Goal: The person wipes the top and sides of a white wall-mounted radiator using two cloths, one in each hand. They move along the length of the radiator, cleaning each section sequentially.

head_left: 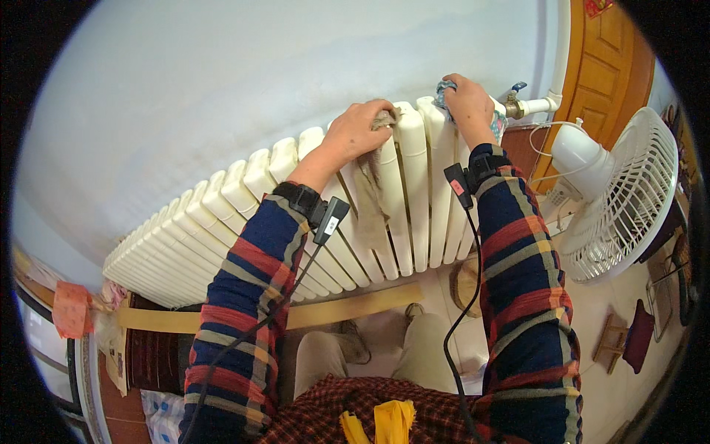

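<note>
A long white sectional radiator (413, 148) runs along the wall in front of me. My left hand (353, 133) is closed on a grey-brown rag (376, 200) at the top of the radiator, and the rag's long end hangs down over the front of the sections. Farther right, my right hand (469, 107) grips a blue patterned cloth (446, 94) at the radiator's top near its right end. Part of that cloth also shows beside the wrist. Both palms are turned away, so much of what lies under the fingers is hidden.
A valve with a blue handle (516, 90) joins the radiator to a white pipe (543, 104) on the right. Close by stands a white fan (617, 196). A tan strip (355, 305) lies low before the radiator. A small wooden stool (611, 344) is at lower right.
</note>
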{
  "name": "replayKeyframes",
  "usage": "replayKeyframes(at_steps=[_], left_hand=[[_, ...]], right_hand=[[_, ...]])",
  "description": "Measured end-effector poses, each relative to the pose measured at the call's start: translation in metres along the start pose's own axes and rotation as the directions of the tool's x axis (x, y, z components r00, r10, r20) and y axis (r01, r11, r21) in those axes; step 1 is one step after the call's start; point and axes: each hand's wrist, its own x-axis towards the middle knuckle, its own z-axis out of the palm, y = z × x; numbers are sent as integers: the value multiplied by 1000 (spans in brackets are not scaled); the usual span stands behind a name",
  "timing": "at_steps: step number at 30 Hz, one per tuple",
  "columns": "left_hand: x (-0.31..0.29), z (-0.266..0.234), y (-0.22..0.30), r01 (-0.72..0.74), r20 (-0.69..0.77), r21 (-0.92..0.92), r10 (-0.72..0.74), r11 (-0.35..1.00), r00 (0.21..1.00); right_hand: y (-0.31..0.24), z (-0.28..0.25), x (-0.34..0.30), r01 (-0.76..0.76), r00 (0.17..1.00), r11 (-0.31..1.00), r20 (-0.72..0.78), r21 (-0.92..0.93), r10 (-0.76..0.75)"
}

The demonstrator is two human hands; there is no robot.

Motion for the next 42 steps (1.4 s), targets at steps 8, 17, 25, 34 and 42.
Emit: replayKeyframes(at_steps=[8, 17, 25, 34, 42], left_hand=[[11, -5, -20, 184, 160, -548, -114, 816, 981], [9, 0, -31, 153, 43, -597, -159, 787, 986], [17, 4, -36, 79, 44, -258, -70, 963, 997], [16, -8, -41, -178, 268, -169, 219, 970, 938], [33, -16, -26, -27, 13, 5, 27, 1000, 1000]], right_hand=[[-7, -31, -30, -144, 987, 729, 154, 669, 54], [-40, 11, -121, -269, 952, 612, 301, 743, 52], [-70, 41, -152, -107, 980, 871, 197, 479, 12], [-42, 25, -146, -368, 924, 140, 345, 919, 167], [-46, 37, -139, -235, 972, 430, 219, 872, 88]])
